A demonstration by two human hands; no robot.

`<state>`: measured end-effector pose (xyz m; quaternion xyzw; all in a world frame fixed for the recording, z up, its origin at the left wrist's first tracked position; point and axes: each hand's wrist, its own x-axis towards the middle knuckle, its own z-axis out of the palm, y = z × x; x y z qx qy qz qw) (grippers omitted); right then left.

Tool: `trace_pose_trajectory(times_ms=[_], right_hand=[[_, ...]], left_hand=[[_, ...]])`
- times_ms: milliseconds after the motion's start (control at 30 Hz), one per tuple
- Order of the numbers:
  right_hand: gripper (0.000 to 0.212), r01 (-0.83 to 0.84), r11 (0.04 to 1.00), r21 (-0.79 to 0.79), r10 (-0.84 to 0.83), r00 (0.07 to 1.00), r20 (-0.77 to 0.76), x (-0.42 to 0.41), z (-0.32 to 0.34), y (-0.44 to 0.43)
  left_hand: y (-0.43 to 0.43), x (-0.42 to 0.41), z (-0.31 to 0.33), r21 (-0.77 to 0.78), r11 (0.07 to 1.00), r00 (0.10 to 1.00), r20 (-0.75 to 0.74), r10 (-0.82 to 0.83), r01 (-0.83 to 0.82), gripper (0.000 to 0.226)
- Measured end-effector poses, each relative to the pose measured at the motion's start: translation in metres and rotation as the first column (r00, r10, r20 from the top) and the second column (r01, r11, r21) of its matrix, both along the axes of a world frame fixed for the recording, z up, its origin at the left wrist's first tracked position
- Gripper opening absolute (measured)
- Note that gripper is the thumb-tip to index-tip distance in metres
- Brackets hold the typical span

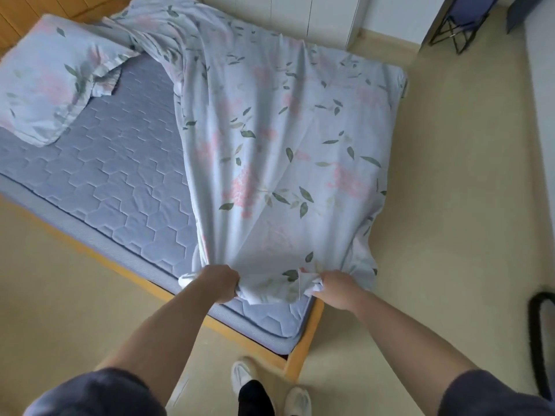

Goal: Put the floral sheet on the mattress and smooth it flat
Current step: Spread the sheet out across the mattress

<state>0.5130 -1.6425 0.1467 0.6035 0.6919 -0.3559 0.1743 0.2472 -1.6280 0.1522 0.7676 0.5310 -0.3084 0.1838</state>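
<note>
The floral sheet, pale blue with pink flowers and green leaves, lies stretched over the right half of the mattress, a grey-blue pad quilted in hexagons. Its far end is bunched near the head of the bed. My left hand is fisted on a gathered piece of the sheet's near edge at the foot of the bed. My right hand grips another bunch of that edge near the mattress's near right corner. The left half of the mattress is bare.
A pillow in matching floral fabric lies at the far left on the mattress. The wooden bed frame shows below the near corner. Beige floor surrounds the bed. My shoes stand by the frame. A folding stand is at far right.
</note>
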Motion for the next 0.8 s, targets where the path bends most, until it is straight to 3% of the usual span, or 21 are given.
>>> trace_pose_trajectory(times_ms=[233, 633, 800], right_hand=[[0.038, -0.152, 0.984, 0.09, 0.149, 0.988, 0.042, -0.002, -0.07, -0.012], [0.023, -0.124, 0.988, -0.096, 0.123, 0.992, -0.014, -0.009, -0.222, -0.063], [0.021, -0.133, 0.977, -0.169, 0.133, 0.991, -0.011, -0.016, -0.258, -0.059]], left_hand=[[-0.014, 0.008, -0.061, -0.026, 1.0, 0.998, -0.068, 0.01, -0.012, 0.031], [-0.065, 0.001, -0.217, -0.224, 0.974, 0.993, -0.105, -0.058, 0.033, 0.03], [-0.067, 0.007, -0.26, -0.249, 0.965, 0.996, -0.04, 0.076, -0.083, 0.031]])
